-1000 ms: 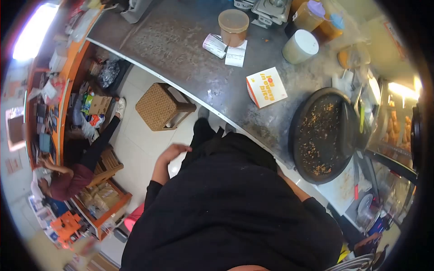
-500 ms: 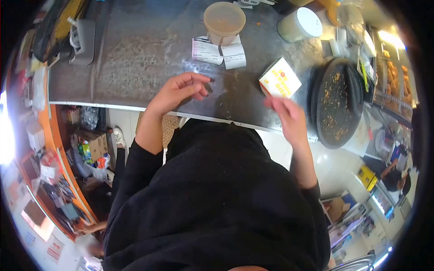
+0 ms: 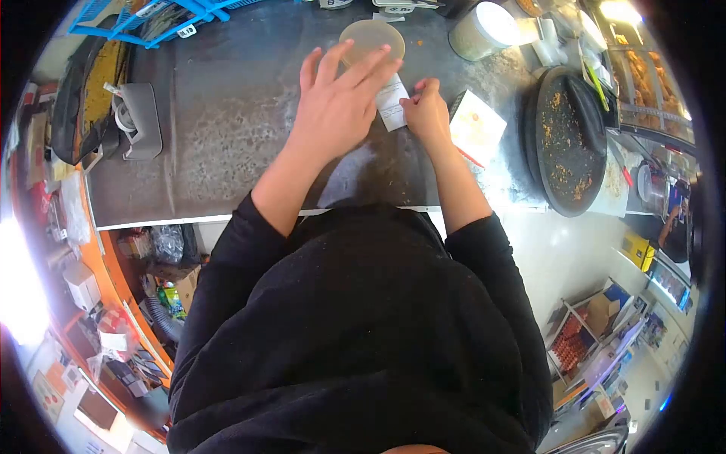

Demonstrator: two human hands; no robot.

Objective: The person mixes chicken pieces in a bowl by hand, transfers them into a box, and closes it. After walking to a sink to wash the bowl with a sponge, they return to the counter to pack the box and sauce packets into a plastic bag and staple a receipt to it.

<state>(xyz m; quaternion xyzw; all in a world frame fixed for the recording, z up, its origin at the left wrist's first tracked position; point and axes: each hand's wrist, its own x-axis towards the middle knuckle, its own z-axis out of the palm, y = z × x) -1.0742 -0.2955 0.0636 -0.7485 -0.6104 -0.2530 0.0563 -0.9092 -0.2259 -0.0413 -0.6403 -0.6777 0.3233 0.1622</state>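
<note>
My left hand point(image 3: 336, 102) is spread over the near side of a round lidded tub point(image 3: 374, 39) on the dark metal counter. Its fingertips overlap the lid; whether they touch it is unclear. Beside it, my right hand point(image 3: 426, 112) has its fingers curled together at the right edge of a printed paper slip point(image 3: 391, 106). The slip lies partly under the tub, and the pinch seems to be on its edge. Just right of that hand stands a white box point(image 3: 478, 125) with orange-yellow print.
A large round black pan point(image 3: 561, 144) with crumbs is at the right. Behind the box stands a white-lidded jar point(image 3: 484, 32). A grey tape dispenser point(image 3: 141, 122) sits at the left, with a blue wire rack point(image 3: 155, 23) at the back left.
Both hands have moved forward: the left hand to the tub, fingers now spread, the right from near the box to the paper slip. The view has shifted, showing the blue rack.
</note>
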